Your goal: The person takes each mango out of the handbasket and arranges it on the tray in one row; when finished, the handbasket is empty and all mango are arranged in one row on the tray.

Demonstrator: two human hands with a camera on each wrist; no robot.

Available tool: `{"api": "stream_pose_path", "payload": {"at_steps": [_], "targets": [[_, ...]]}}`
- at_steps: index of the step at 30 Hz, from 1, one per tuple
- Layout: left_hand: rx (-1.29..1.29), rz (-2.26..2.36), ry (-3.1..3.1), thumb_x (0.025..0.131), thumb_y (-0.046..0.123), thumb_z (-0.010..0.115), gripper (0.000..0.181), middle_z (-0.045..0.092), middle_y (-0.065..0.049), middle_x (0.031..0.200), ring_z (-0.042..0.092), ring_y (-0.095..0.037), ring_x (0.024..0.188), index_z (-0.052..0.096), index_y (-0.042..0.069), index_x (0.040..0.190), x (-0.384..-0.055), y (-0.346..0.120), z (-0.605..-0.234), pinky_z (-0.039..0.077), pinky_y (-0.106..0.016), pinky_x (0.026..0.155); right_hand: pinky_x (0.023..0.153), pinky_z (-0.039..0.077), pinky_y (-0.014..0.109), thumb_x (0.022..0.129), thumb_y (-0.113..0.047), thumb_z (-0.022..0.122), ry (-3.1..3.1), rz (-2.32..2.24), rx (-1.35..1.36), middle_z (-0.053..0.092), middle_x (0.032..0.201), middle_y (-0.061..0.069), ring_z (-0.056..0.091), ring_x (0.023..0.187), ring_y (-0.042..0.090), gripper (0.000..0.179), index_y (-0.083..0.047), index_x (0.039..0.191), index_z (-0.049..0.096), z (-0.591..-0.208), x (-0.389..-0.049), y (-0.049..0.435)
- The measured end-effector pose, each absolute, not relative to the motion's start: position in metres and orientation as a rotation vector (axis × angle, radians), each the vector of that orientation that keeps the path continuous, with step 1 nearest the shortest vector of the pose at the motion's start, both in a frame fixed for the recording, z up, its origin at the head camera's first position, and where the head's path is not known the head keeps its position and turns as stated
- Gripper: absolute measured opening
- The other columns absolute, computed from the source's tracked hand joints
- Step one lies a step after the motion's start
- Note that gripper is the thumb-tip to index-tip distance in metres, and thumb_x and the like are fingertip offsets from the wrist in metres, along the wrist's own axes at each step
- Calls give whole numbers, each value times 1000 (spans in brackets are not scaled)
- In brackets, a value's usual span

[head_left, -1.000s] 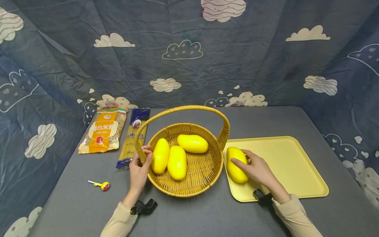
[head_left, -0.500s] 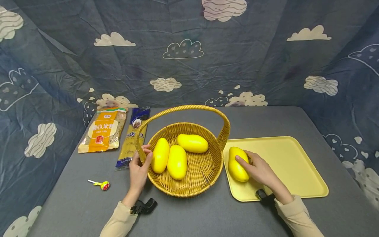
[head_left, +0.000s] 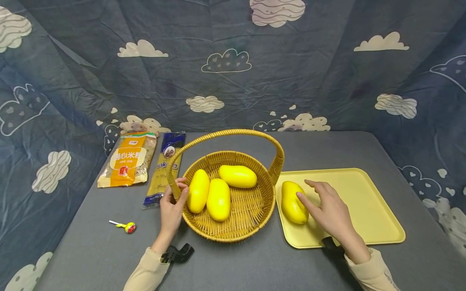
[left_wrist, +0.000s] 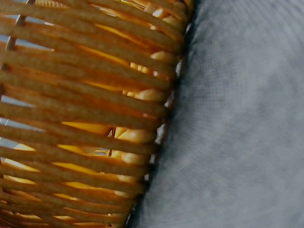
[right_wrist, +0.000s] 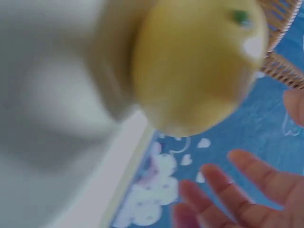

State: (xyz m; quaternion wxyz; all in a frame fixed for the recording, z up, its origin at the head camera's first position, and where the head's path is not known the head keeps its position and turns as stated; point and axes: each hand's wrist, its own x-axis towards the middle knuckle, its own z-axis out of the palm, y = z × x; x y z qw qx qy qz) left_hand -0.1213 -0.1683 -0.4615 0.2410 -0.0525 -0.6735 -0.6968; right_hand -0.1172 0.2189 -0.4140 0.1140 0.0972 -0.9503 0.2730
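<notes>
**Grip just loosened at the right**

By the curled left hand (head_left: 172, 211), the basket (head_left: 251, 208) is gripped at its handle (head_left: 233, 132). Inside, three mangoes (head_left: 218, 200) are seen. Further right, the fourth mango (head_left: 292, 204) is left on the tray (head_left: 364, 210), near its left edge. Beside it, the right hand (head_left: 332, 210) has been loosened, fingers straightened, nothing gripped; the mango's release seems finished.

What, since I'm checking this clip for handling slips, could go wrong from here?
The smooth yellow oblong fruit lies near one edge of the pale-yellow rectangular tray with the right hand open beside it, so a careless nudge might roll it off.
The left hand holds the golden woven wicker basket by one end of its handle; a pull there could tilt it and shift the three matching fruits inside.
</notes>
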Motion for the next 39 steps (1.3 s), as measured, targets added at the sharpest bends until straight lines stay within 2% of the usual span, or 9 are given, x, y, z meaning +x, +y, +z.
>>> {"api": "stream_pose_path", "payload": {"at_steps": [4,8,14,17,24,27,31,36,39], "targets": [[-141,-1900,-1843,91,-5,58,11,53,-25,121,49,-23,116,56,-12,100,-123,-169,-464,39,-24,93,76,45,50,85,-28,72,-2583,789,415,63,108,9,57,98,29,38,-8,117,65,-404,-116,207],[-149,-1899,-1844,90,-8,57,12,52,-27,122,48,-23,116,55,-13,101,-123,-169,-464,39,-23,93,67,48,39,79,-19,76,-2455,778,565,66,99,0,60,89,18,31,-11,109,69,-394,-114,191],[-148,-1904,-1840,91,-6,58,11,53,-26,121,49,-24,116,57,-12,100,-123,-169,-464,40,-24,92,62,45,28,80,-22,74,-2351,814,759,66,98,-4,60,87,13,29,-12,107,70,-380,-118,167],[-148,-1903,-1836,91,-5,58,11,54,-25,120,49,-25,116,57,-12,99,-123,-170,-464,40,-25,92,62,45,28,82,-25,73,-2344,836,837,66,100,-3,59,87,13,30,-12,109,69,-374,-122,154],[-142,-1910,-1839,91,-4,58,12,54,-25,120,49,-25,115,57,-12,99,-123,-170,-466,40,-25,93,60,46,29,84,-29,73,-2427,815,932,64,93,-3,54,72,9,30,-12,108,67,-361,-130,123],[-141,-1906,-1841,92,-4,58,12,54,-25,121,49,-25,116,57,-12,99,-123,-170,-466,40,-25,93,65,49,31,86,-31,71,-2511,795,920,65,96,0,59,77,13,31,-10,109,67,-355,-136,110],[-138,-1893,-1849,92,-3,59,12,54,-24,121,49,-23,116,57,-12,99,-123,-170,-464,40,-24,93,71,51,37,88,-37,68,-2669,752,885,67,107,3,63,90,20,38,-10,114,66,-347,-147,95],[-135,-1905,-1847,92,-3,58,12,54,-25,121,49,-23,116,56,-12,99,-123,-170,-464,40,-25,93,73,50,42,89,-49,61,-2899,676,866,63,120,5,61,99,25,53,-13,127,59,-346,-164,82],[-131,-1904,-1849,91,-4,58,11,54,-24,121,49,-23,116,57,-12,99,-122,-169,-463,39,-24,93,82,47,45,89,-52,58,-3023,638,872,57,128,8,56,111,28,60,-13,134,53,-349,-174,77]]}}
